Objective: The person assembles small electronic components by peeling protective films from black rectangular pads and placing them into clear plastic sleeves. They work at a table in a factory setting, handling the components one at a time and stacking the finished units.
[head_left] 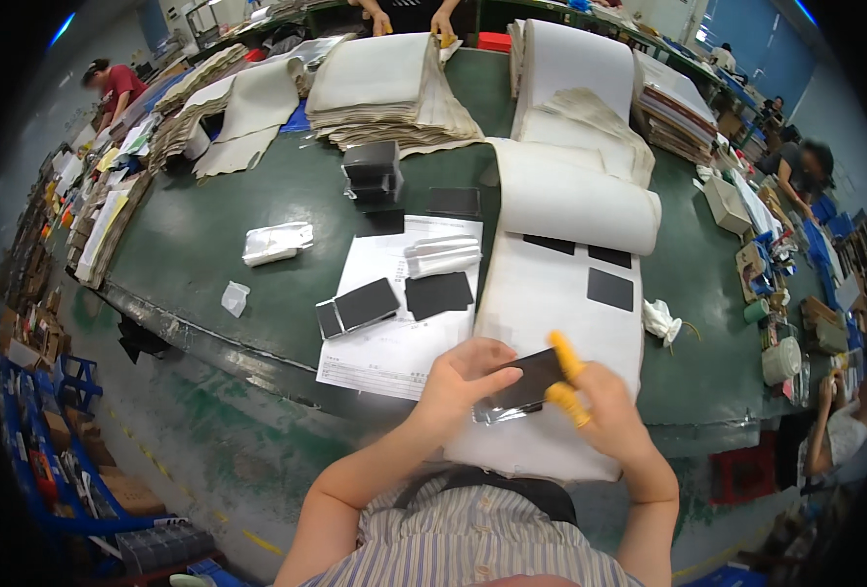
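Note:
Between my hands, above the long white sheets [541,445], is a small stack of black cards [536,380] with clear film along its lower edge. My left hand [463,377] grips its left end, thumb on top. At the other end my right hand [600,396], with yellow finger cots on thumb and forefinger, pinches the right side. Farther up the white sheets lies a black card [610,289], with two more partly under a folded-back sheet [580,201]. Left of my hands, a wrapped black card stack [359,307] and loose black cards [439,294] rest on a printed paper [375,364].
A taller pile of black card packs [372,171] stands beyond the paper. Clear-wrapped bundles [278,243] lie on the green table [189,215]. Thick sheet stacks [375,83] line the far side, where another person's hands [441,24] show. A crumpled white bag [661,322] sits right.

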Demonstrator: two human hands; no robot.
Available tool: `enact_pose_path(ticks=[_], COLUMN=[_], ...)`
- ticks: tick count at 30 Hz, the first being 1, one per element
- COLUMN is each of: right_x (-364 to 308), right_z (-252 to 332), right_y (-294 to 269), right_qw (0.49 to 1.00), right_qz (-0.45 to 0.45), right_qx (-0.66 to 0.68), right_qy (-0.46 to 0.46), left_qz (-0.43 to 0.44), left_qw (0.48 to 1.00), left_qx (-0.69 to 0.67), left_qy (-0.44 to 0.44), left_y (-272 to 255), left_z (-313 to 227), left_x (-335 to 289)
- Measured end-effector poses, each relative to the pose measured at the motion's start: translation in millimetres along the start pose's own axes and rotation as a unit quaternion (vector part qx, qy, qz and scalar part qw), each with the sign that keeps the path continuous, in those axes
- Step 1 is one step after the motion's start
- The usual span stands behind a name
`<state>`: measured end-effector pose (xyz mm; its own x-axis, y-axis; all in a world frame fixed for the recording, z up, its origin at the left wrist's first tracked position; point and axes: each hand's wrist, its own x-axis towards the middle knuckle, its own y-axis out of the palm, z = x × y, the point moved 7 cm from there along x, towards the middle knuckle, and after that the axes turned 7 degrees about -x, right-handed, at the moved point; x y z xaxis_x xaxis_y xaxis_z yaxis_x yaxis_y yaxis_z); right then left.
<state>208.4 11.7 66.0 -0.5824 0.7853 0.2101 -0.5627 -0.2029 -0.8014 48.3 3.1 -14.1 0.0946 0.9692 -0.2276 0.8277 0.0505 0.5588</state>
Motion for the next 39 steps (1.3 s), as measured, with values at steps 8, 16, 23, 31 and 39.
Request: enact_pose_path(ticks=[8,16,23,31,39], right_x=[23.3,27.2,27.6,2.3,-6.6], right_z=[-75.5,-150.2,-143.0,-119.7,-127.0], right_y=[-52.8,-57.3,-61.1,-57.8,-44.6], right_qw=[0.972,0.944,0.952,0.938,0.961], right_qz=[-0.128,-0.034,-0.040,-0.226,-0.165], right_qx=[-0.190,-0.275,-0.235,-0.243,0.103], right_qy=[0.056,0.179,0.194,0.098,0.196], left_qz=[0.011,0.019,0.001,-0.010,0.005], left_qw=[0.997,0.955,0.959,0.968,0.976], left_qx=[0.040,0.236,0.205,0.154,0.123], left_qy=[0.072,0.176,0.198,0.197,0.181], left_y=[5.0,12.2,-3.7,-14.6,-5.0], left_z=[-15.7,-18.3,-13.0,-14.7,-18.3], left_x=[4.8,15.0,20.0,17.2,12.5])
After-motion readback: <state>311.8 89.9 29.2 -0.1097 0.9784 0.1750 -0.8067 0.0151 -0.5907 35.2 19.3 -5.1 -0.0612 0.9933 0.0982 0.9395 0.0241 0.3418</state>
